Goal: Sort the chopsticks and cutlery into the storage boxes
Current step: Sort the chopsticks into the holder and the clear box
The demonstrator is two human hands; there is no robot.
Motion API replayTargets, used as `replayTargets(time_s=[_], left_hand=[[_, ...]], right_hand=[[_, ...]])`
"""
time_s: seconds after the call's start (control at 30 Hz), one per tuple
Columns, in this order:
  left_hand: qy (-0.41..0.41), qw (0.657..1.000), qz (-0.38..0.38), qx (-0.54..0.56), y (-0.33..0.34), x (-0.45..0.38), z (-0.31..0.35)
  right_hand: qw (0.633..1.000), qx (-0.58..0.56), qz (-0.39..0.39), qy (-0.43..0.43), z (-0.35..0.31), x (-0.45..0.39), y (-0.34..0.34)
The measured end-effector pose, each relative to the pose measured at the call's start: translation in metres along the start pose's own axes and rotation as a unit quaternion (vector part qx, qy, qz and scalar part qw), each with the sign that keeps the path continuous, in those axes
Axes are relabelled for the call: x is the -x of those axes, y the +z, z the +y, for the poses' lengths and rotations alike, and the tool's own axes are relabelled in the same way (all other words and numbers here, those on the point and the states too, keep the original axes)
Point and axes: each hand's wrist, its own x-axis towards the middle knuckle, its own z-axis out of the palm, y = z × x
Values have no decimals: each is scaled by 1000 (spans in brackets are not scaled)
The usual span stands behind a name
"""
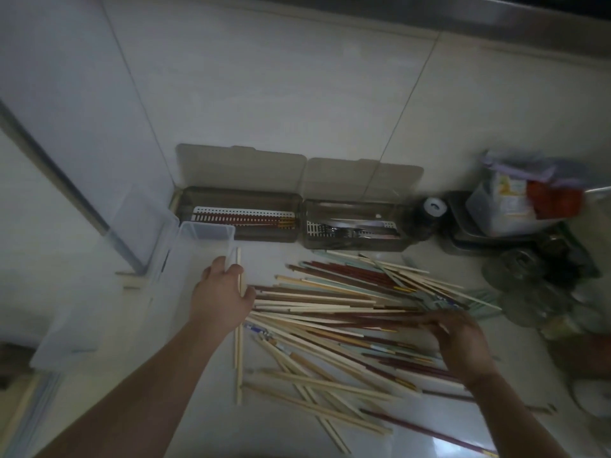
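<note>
At the counter's left edge stood a clear bin (pixel 139 276). The left hand (pixel 221 292) pinched pale chopsticks (pixel 238 342) beside it. Mixed chopsticks (pixel 347 312) lay mid-counter, storage boxes (pixel 241 219) behind. The right hand (pixel 459 342) rested fingers on them; its grip was unclear. Loose sticks might roll and mix colours.

Pale wood, dark red and pale green chopsticks (pixel 330 312), smoky translucent boxes (pixel 241 216), white perforated trays (pixel 350 226)
</note>
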Motion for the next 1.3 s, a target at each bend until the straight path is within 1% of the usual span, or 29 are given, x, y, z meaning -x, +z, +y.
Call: replayTargets(time_s=[0.03, 0.17, 0.2, 0.3, 0.37, 0.4, 0.53, 0.63, 0.8, 0.87, 0.93, 1.0, 1.1, 1.13, 1.2, 1.27, 1.3], left_hand=[[-1, 1000, 1, -5, -1, 0, 0], [-5, 1000, 7, -23, -1, 0, 0], [-5, 1000, 5, -27, -1, 0, 0], [-4, 999, 0, -34, 1, -1, -1], [-5, 1000, -1, -31, 2, -2, -2], [-5, 1000, -2, -30, 3, -2, -3], [-1, 1000, 1, -22, 5, -2, -4], [-1, 1000, 0, -19, 6, -2, -4], [-3, 1000, 2, -15, 8, -3, -5], [-3, 1000, 2, -18, 9, -3, -6], [-2, 1000, 4, -20, 10, -3, -6], [-1, 1000, 4, -23, 10, -3, -6], [-3, 1000, -2, -25, 10, -3, -6], [-2, 1000, -1, -24, 10, -3, -6], [2, 1000, 5, -17, 11, -3, -5], [4, 1000, 8, -14, 11, -3, -6], [3, 1000, 7, -17, 11, -4, -6]], right_hand=[[1000, -23, 3, 4, 2, -6, -8], [988, -138, -9, 73, 12, -33, -36], [980, -172, -5, 99, 12, -42, -40], [941, -290, 34, 173, 0, -73, -40], [919, -339, 61, 193, -18, -97, -30], [914, -351, 68, 192, -32, -110, -24], [928, -328, 96, 149, -101, -160, 11], [918, -343, 115, 162, -151, -188, 42], [895, -396, 50, 199, -202, -211, 78], [898, -391, 14, 199, -213, -218, 87], [916, -360, -16, 175, -219, -222, 92], [938, -318, -48, 132, -219, -224, 94], [943, -309, -84, 96, -208, -228, 89], [942, -314, -76, 91, -201, -227, 85], [947, -312, -26, 76, -184, -220, 74], [960, -272, 37, 51, -159, -206, 63], [969, -236, 53, 39, -145, -197, 58]])
